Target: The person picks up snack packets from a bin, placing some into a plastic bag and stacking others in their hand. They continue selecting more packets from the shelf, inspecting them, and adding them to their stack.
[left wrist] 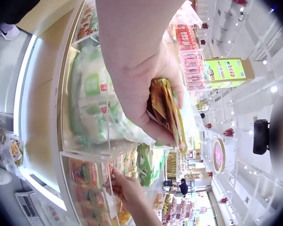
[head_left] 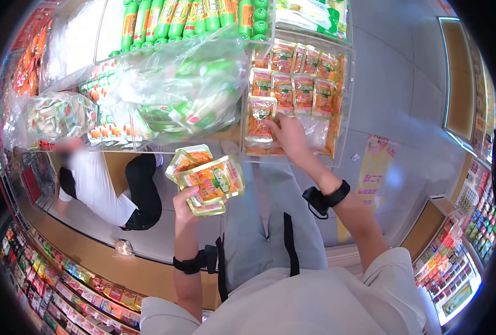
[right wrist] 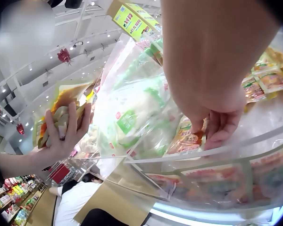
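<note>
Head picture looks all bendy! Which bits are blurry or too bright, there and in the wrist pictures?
Head view: curved lines, black corners, like a fisheye lens; glare on the big plastic bag, but the packets in the left hand look clear. Left wrist view: ceiling lights glow white. Right wrist view: a blurry patch at top left.

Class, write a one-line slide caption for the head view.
The left hand holds several orange packets while the right hand pinches another packet in a clear bin.
</note>
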Tool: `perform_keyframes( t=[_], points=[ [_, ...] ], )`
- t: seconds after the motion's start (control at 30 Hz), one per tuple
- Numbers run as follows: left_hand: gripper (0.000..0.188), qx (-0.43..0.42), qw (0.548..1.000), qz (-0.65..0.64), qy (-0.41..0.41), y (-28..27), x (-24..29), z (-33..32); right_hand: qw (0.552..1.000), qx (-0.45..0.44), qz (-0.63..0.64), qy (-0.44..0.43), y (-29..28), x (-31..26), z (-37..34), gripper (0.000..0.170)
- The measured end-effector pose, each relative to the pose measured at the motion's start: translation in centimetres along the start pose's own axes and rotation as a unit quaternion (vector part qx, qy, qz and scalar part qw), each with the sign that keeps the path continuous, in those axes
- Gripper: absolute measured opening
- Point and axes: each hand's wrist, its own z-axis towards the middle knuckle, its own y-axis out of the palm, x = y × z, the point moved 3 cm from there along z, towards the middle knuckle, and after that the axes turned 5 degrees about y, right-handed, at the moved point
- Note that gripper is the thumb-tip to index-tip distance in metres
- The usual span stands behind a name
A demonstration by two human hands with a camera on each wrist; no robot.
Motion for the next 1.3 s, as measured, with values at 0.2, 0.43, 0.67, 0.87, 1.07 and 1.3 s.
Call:
perform_keyframes(
  t=[0.2, 0.43, 0.67, 0.87, 1.07, 1.3],
  points=[
    [0.057, -0.011, 1.000, 0.010, 0.000, 4.2, -0.2, 1.1, 0.981, -0.025, 0.191, 0.034, -5.8, -1.7, -1.4, 0.034],
    [0.053, -0.009, 0.999, 0.030, -0.035, 7.3, -3.1, 2.9, 0.861, -0.241, 0.445, 0.052, -8.0, -2.9, -7.5, 0.014],
    [0.053, -0.006, 0.997, 0.076, -0.027, 7.7, -4.3, 3.0, 0.801, -0.212, 0.551, 0.101, -6.4, -1.2, -8.4, 0.029],
    [0.054, -0.046, 0.995, 0.093, -0.008, 6.9, -2.4, 2.2, 0.890, -0.139, 0.430, 0.061, -11.0, 0.8, -2.9, 0.033],
    [0.054, -0.042, 0.994, 0.102, 0.005, 6.7, -2.3, 2.0, 0.988, -0.124, 0.085, -0.036, -6.2, 1.3, 2.3, 0.033],
    [0.053, -0.062, 0.995, 0.078, -0.031, 8.4, -4.2, 2.2, 0.991, 0.094, -0.056, -0.074, -4.3, 0.3, 1.0, 0.024]
  ],
)
